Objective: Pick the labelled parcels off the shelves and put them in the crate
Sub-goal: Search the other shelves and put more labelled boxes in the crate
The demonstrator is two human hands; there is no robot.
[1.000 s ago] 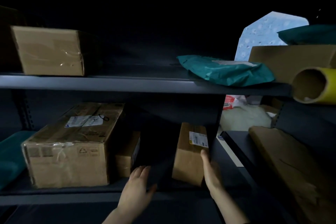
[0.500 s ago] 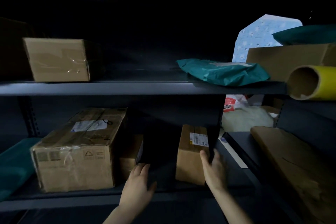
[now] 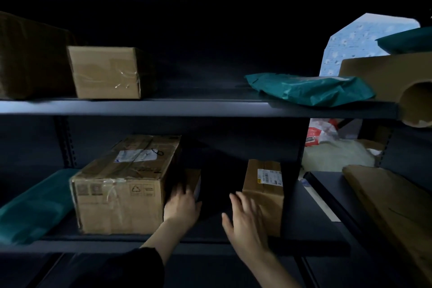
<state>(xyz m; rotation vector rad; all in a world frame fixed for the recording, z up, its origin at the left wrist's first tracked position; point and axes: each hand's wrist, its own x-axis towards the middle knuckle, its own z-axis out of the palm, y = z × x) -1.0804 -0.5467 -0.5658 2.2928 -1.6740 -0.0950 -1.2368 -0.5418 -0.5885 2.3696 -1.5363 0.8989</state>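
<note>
Now, beside the big labelled box at eight o'clock, the left hand is touching a small box at its one o'clock, grip too blurred to call. Further over, the right hand is hovering, fingers spread, holding nothing, before the upright labelled parcel at its one o'clock.

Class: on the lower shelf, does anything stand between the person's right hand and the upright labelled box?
Nothing visible does. The right hand, fingers spread, overlaps the left front edge of the upright labelled box; whether it touches is unclear.
</note>
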